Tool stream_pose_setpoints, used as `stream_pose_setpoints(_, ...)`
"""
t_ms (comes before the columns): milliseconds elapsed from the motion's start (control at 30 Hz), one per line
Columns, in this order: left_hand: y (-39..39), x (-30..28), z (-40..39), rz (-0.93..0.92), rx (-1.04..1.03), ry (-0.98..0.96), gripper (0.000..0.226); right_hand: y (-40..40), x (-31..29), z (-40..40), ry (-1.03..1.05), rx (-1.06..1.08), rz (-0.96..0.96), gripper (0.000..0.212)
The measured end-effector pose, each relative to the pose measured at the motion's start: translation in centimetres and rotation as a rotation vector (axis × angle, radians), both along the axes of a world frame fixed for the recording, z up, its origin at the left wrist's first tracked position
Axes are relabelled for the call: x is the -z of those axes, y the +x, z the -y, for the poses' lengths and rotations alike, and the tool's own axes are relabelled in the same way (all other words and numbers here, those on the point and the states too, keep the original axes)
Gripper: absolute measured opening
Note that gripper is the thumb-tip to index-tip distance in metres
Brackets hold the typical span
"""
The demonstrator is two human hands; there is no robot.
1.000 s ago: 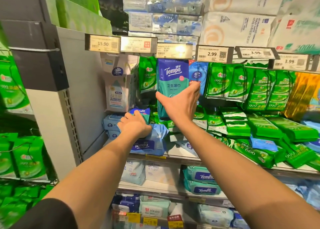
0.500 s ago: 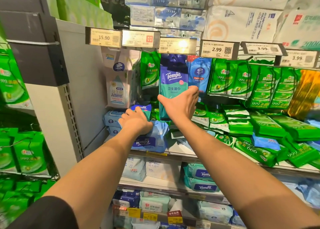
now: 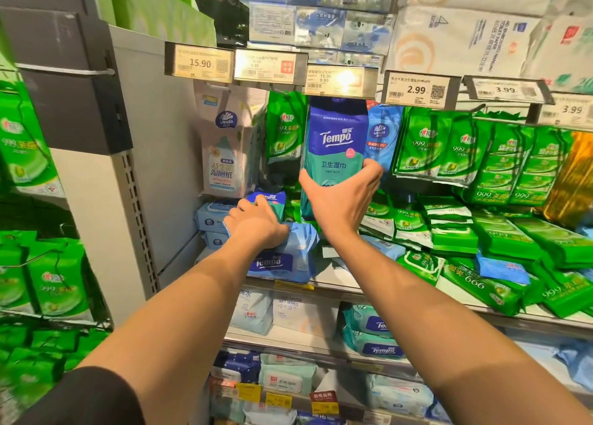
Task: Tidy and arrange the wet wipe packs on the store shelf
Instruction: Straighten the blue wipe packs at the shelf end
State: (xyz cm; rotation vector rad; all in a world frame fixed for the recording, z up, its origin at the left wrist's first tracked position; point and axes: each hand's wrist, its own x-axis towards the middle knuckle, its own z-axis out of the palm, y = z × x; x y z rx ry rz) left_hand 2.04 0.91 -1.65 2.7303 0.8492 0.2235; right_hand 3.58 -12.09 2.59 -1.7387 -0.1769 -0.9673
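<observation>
Gripping tall Tempo pack (image 3: 335, 148) in right hand (image 3: 340, 199), thumb on left edge, fingers curled round right edge at mid-height; pack upright, top tucked just under price rail (image 3: 340, 81), between hanging green pack (image 3: 285, 129) and blue Vinda pack (image 3: 383, 138). Left hand (image 3: 256, 224) lower down, fingers curled over small blue pack (image 3: 268, 199), wrist resting on pale blue Tempo pack (image 3: 282, 257) lying at shelf (image 3: 346, 280) front. Shelf loaded: stacked pale blue packs (image 3: 210, 219) at far left against upright, loose green packs (image 3: 449, 228) heaped flat to the right, one blue pack (image 3: 500, 269) among them. Hooks above carrying white Vinda pack (image 3: 223, 155) and rows of green packs (image 3: 449, 145). Lower shelf (image 3: 288, 338) holding white wipes (image 3: 301, 309) and teal Tempo packs (image 3: 372, 334). Top tier stacked with tissue bales (image 3: 455, 39). Hard to make out: hook behind tall Tempo pack hidden by rail, so hung or merely held up against it cannot be told; left fingertips hidden behind small blue pack; middle price tag washed out by glare; bottom row of packs cut off at frame edge; far-right yellow packs (image 3: 574, 174) blurred. Compared with half a second ago: tall Tempo pack raised slightly, top now under rail; right fingers wrapped further round its edge; left hand in same spot on small blue pack.
</observation>
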Motion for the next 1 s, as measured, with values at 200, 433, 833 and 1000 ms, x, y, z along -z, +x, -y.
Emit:
stream_pose_setpoints(200,0.2,-0.1,-0.1,-0.018,0.000,-0.013,0.078,0.1,-0.6,0.3,-0.036,0.003,0.040,0.087)
stream_pose_setpoints(433,-0.1,0.0,0.0,-0.013,0.011,0.004,0.081,0.9,-1.1,0.2,-0.048,0.045,-0.050,0.087)
stream_pose_setpoints(833,-0.2,0.3,0.0,0.002,0.013,0.008,0.075,1.4,-0.7,-0.2,-0.115,0.023,-0.173,0.087)
stream_pose_setpoints(1000,0.1,0.4,-0.2,-0.002,0.010,0.014,0.075,0.9,0.3,-0.2,-0.088,0.010,-0.147,0.086)
